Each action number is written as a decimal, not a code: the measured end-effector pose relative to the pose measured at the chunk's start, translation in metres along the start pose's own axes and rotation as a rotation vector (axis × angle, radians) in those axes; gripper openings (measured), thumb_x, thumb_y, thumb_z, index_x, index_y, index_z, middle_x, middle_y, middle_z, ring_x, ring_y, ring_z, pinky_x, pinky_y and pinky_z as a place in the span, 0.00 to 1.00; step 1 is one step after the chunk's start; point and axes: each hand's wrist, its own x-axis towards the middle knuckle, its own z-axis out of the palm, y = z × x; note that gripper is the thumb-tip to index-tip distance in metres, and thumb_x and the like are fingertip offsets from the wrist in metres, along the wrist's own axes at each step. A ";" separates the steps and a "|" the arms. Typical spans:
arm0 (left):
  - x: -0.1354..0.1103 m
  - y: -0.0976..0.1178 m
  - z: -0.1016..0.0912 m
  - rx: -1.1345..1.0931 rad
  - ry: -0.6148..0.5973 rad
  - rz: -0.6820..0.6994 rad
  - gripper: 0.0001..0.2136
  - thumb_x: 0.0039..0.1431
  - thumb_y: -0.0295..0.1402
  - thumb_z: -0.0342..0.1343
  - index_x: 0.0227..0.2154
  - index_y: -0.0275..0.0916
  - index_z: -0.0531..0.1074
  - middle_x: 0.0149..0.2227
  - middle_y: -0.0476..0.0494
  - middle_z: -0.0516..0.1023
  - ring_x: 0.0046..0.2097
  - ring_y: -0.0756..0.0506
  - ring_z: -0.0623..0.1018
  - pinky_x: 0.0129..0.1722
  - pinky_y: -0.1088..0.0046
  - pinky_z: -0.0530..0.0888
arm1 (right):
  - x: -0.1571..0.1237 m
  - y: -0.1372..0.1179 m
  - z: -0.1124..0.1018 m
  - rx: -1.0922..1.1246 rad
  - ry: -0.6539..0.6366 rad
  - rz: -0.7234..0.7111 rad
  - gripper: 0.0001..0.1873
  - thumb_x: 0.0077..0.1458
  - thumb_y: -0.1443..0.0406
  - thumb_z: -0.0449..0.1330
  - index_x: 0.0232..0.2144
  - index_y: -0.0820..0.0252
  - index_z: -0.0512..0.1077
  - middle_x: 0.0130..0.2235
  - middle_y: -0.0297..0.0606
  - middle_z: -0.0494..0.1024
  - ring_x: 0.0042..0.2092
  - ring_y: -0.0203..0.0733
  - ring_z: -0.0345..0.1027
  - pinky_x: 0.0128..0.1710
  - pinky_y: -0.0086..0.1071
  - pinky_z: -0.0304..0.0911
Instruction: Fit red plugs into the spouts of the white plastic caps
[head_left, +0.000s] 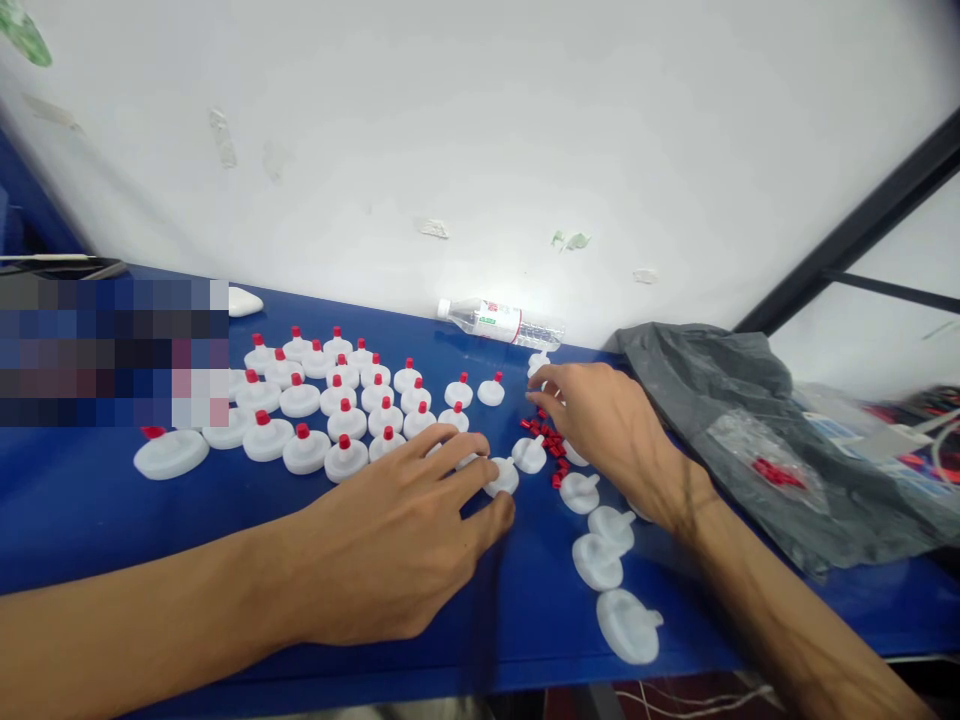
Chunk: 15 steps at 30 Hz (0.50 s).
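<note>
My left hand (397,530) lies on the blue table (90,520), its fingertips closed on a white disc part (501,476). My right hand (607,420) reaches over a small heap of red caps (546,438), fingers curled in a pinch; what they hold is too small to name. Several white discs with red caps (341,400) stand in rows to the left. Uncapped white discs (611,570) lie in a line at the right front.
A clear plastic water bottle (501,321) lies against the white wall. A grey plastic bag (757,440) with a clear pouch of red caps (776,472) covers the table's right end. A larger white disc (171,452) sits far left.
</note>
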 end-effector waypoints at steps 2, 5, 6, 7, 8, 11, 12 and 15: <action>0.000 0.001 -0.001 -0.011 0.012 -0.026 0.15 0.68 0.30 0.50 0.53 0.37 0.76 0.55 0.36 0.77 0.59 0.33 0.72 0.59 0.53 0.71 | 0.000 0.000 -0.003 0.044 -0.022 -0.018 0.12 0.69 0.56 0.57 0.44 0.48 0.80 0.40 0.37 0.85 0.42 0.48 0.79 0.35 0.33 0.61; -0.002 0.001 0.002 -0.021 -0.017 -0.032 0.20 0.68 0.33 0.51 0.61 0.37 0.69 0.65 0.31 0.69 0.68 0.29 0.63 0.63 0.49 0.66 | 0.001 0.001 -0.004 0.106 -0.068 -0.057 0.11 0.66 0.56 0.60 0.39 0.49 0.82 0.36 0.36 0.85 0.38 0.45 0.78 0.33 0.31 0.59; -0.003 0.000 0.004 -0.025 -0.033 -0.016 0.23 0.69 0.34 0.51 0.64 0.37 0.66 0.67 0.30 0.65 0.70 0.29 0.60 0.64 0.48 0.64 | 0.001 0.001 -0.004 0.124 -0.082 -0.068 0.11 0.65 0.56 0.61 0.38 0.49 0.82 0.35 0.36 0.85 0.37 0.44 0.78 0.33 0.30 0.59; -0.004 0.000 0.006 -0.029 -0.044 0.004 0.25 0.69 0.36 0.51 0.66 0.36 0.63 0.68 0.30 0.64 0.71 0.28 0.59 0.65 0.47 0.62 | 0.001 0.002 -0.003 0.139 -0.093 -0.078 0.10 0.65 0.57 0.62 0.37 0.50 0.82 0.34 0.36 0.85 0.36 0.43 0.77 0.32 0.30 0.58; -0.005 -0.001 0.008 -0.032 -0.053 0.017 0.26 0.70 0.37 0.51 0.67 0.36 0.62 0.68 0.30 0.64 0.71 0.28 0.58 0.66 0.47 0.61 | 0.002 0.003 -0.003 0.153 -0.099 -0.085 0.09 0.64 0.58 0.62 0.36 0.50 0.82 0.34 0.36 0.85 0.35 0.42 0.77 0.32 0.29 0.58; -0.007 -0.002 0.012 -0.024 -0.060 0.021 0.25 0.71 0.38 0.49 0.67 0.33 0.62 0.65 0.33 0.69 0.70 0.29 0.60 0.67 0.48 0.57 | 0.002 0.005 -0.001 0.190 -0.105 -0.100 0.07 0.63 0.59 0.64 0.36 0.50 0.82 0.34 0.35 0.85 0.35 0.41 0.77 0.32 0.29 0.58; -0.007 -0.002 0.013 -0.017 -0.062 0.024 0.25 0.71 0.37 0.49 0.66 0.33 0.63 0.64 0.33 0.70 0.69 0.29 0.61 0.67 0.48 0.57 | 0.002 0.006 0.000 0.202 -0.106 -0.105 0.06 0.62 0.59 0.65 0.36 0.50 0.82 0.34 0.34 0.85 0.35 0.41 0.77 0.32 0.29 0.59; -0.005 -0.001 0.010 0.008 -0.054 0.030 0.22 0.72 0.36 0.48 0.64 0.32 0.66 0.60 0.34 0.73 0.65 0.31 0.65 0.66 0.47 0.60 | 0.003 0.007 0.001 0.230 -0.120 -0.123 0.04 0.60 0.59 0.67 0.35 0.49 0.82 0.33 0.32 0.84 0.35 0.41 0.76 0.32 0.29 0.59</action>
